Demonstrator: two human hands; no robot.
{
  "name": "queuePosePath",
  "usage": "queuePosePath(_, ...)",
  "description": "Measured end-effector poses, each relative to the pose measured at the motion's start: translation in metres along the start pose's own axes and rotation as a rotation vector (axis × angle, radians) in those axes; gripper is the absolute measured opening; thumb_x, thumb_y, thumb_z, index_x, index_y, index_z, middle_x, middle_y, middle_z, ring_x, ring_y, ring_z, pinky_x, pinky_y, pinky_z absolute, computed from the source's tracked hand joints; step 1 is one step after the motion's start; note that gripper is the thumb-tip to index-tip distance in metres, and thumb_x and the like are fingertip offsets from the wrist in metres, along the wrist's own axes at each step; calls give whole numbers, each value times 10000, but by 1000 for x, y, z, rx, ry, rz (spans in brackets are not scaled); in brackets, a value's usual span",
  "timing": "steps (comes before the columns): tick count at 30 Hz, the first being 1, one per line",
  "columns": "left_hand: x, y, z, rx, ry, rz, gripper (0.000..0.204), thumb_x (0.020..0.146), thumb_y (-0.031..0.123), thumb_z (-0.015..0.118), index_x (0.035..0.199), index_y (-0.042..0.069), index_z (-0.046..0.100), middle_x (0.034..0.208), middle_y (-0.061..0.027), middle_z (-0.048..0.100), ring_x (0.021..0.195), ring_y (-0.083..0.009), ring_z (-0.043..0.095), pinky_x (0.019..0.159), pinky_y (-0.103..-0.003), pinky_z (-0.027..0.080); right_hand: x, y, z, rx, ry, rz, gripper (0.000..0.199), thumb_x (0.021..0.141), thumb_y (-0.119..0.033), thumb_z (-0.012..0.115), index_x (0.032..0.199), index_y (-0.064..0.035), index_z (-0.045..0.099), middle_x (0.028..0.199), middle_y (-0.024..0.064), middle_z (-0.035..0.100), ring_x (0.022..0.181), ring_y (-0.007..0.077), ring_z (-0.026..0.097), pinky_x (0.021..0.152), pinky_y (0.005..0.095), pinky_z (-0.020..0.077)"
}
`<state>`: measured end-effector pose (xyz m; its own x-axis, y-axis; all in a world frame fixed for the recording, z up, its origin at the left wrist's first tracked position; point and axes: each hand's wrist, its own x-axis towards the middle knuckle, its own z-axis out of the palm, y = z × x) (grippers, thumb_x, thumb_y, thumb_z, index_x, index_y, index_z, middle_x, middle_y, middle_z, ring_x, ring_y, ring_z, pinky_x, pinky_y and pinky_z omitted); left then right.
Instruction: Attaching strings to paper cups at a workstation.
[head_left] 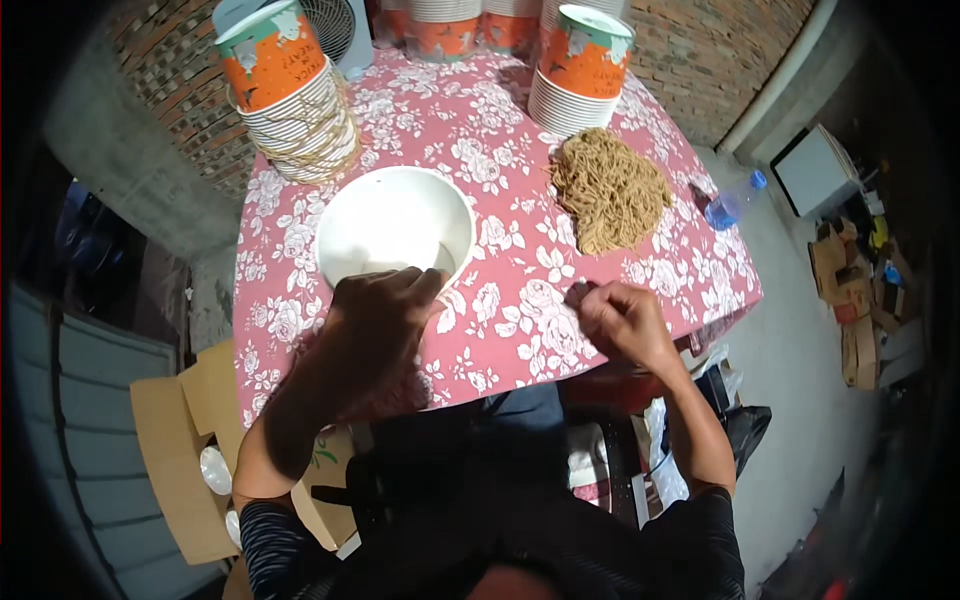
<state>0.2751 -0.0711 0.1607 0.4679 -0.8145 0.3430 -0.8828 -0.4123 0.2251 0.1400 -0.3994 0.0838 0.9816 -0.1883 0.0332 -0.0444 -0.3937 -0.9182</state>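
A round white bucket, its open mouth facing me, stands on the left half of the table. My left hand is at its near rim, fingers curled over the edge and gripping it; the fingertips are partly hidden. My right hand is held over the near right part of the tablecloth, fingers curled together. Whatever may be in those fingers is too small or hidden to make out. Beyond the right hand lies a loose heap of tan twine.
A red-and-white floral tablecloth covers the table. Stacked orange-and-white paper buckets stand at far left, tan strands around them, and at far right. A fan is behind. A plastic bottle stands by the right edge; cardboard boxes flank me.
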Motion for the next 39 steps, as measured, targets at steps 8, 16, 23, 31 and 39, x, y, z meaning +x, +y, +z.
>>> queuePosePath(8, 18, 34, 14, 43, 150, 37, 281, 891, 161, 752, 1103, 23, 631, 942, -110, 666, 931, -286, 672, 800, -416, 538, 42, 7, -41, -556, 412, -265, 105, 907, -88, 756, 982, -16, 743, 830, 162, 658, 675, 302, 633, 629, 405, 491)
queuePosePath(16, -29, 54, -5, -53, 322, 78, 311, 874, 48, 756, 1170, 47, 662, 1202, -106, 681, 1170, -337, 638, 980, -473, 504, 95, 6, -53, -646, 447, -347, 140, 918, -116, 755, 1048, -65, 768, 762, 126, 587, 638, 266, 576, 611, 418, 469)
queuePosePath(23, -39, 51, 4, -131, 347, 58, 295, 864, -50, 721, 1144, 18, 662, 1141, -127, 691, 1102, -333, 662, 926, -426, 540, 131, -6, -39, -946, 288, -438, 234, 861, -167, 803, 1094, -141, 787, 861, 105, 632, 685, 267, 649, 586, 442, 530)
queuePosePath(31, -44, 48, 14, -193, 381, 57, 252, 883, -25, 717, 1122, 39, 668, 1119, -123, 691, 1074, -318, 667, 921, -414, 540, 135, -25, -50, -960, 277, -510, 107, 845, -158, 779, 945, -153, 816, 950, 61, 702, 755, 289, 700, 641, 434, 557)
queuePosePath(39, -72, 81, 64, -795, 69, -155, 351, 938, 83, 725, 1259, -4, 611, 1100, -129, 713, 1047, -289, 688, 929, -388, 535, -2, -95, 5, -217, -75, -531, 197, 1010, -132, 642, 919, -15, 771, 857, 102, 759, 744, 185, 700, 696, 300, 544)
